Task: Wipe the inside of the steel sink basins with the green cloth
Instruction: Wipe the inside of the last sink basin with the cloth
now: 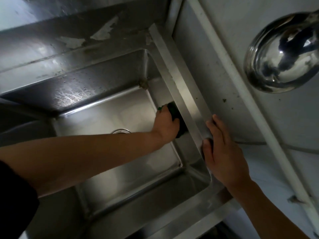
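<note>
Nearest the camera, a dark sleeve (15,195) covered the upper left arm, and the bare forearm reached from there across the steel sink basin (110,116). The right hand (222,152) rested on the basin's right-hand rim (186,94). Its fingers (217,125) lay straight and released along the metal, and the thumb lay against the rim's inner edge. It grasped nothing.

Farther in, the left hand (166,125) was down inside the basin with its back to the camera. Its fingers were closed on the green cloth (173,108), which it pressed flat against the basin's right wall, just below the rim and above the floor. A sliver of green showed past the fingertips. The drain (120,131) sat in the basin floor, partly hidden behind the left forearm.

Beyond the hands, the far wall of the basin (74,94) was speckled with dark spots, and a clump of grime sat in its far right corner (144,84). The ledge behind it carried patches of peeling film (103,31). On the pale table (279,131) to the right, well apart from the hands, lay a shiny steel bowl (283,54).
</note>
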### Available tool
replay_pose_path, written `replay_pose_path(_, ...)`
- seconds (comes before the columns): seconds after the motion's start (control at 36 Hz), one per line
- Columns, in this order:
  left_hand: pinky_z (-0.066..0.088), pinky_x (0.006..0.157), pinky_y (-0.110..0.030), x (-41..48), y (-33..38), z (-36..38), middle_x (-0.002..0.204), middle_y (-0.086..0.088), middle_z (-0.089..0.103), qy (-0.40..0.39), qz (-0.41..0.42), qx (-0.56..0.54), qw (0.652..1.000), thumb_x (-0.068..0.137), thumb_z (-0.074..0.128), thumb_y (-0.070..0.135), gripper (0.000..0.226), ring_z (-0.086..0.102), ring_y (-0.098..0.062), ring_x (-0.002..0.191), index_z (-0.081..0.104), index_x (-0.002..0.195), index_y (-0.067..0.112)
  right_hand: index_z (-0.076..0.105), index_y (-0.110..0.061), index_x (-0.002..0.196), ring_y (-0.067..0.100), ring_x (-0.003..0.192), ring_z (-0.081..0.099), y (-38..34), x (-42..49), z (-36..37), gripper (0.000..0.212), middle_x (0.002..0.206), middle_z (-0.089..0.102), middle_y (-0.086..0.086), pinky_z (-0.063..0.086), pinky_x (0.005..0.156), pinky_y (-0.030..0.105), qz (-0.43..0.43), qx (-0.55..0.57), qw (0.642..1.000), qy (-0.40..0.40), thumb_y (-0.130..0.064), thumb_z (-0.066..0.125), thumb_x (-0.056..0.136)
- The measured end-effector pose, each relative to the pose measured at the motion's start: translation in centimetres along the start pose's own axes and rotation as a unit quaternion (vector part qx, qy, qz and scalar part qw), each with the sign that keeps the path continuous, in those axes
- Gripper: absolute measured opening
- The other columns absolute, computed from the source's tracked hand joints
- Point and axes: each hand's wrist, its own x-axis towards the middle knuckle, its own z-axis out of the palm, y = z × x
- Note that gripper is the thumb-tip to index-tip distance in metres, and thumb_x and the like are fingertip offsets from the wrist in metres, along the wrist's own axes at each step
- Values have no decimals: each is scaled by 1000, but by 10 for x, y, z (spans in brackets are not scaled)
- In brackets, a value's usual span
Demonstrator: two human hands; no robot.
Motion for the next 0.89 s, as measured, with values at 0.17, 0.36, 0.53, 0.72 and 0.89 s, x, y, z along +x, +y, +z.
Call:
replay_pose_path(0.17,47,108,-42,50,1,-21,140,-25,54,63,-33,9,997,100,54,9,50,55,-39,127,42,147,0,29,-21,149,24,125,56,0,1,0,49,163,17,-4,57,88,46,8,3,1000,-10,-39,32,104)
replay_pose_path(0.36,47,112,-46,21,7,-24,138,-21,58,27,49,16,998,99,51,4,52,54,-34,130,43,151,3,27,-22,151,23,129,53,-1,1,-1,50,164,14,-6,51,95,40,19,1,1000,-22,-37,35,103)
replay_pose_path(0.53,45,113,-46,63,13,-39,142,-25,57,77,-21,10,997,100,51,3,52,55,-40,131,41,151,0,28,-22,150,21,124,57,-5,2,-4,48,164,15,-5,54,91,40,20,-11,999,-23,-38,32,105)
replay_pose_path(0.72,51,107,-52,19,-7,-11,139,-28,55,1,19,56,998,94,52,14,62,56,-43,126,36,154,2,33,-18,149,23,128,54,-4,3,-5,48,163,19,-1,55,89,42,10,-5,1000,-18,-37,34,105)
replay_pose_path(0.89,51,96,-33,58,7,-27,132,-25,64,68,-16,20,997,97,50,-1,45,60,-41,123,51,142,-2,32,-20,148,23,126,55,-4,3,-5,47,162,20,-2,51,90,38,9,-10,1000,-12,-38,32,105)
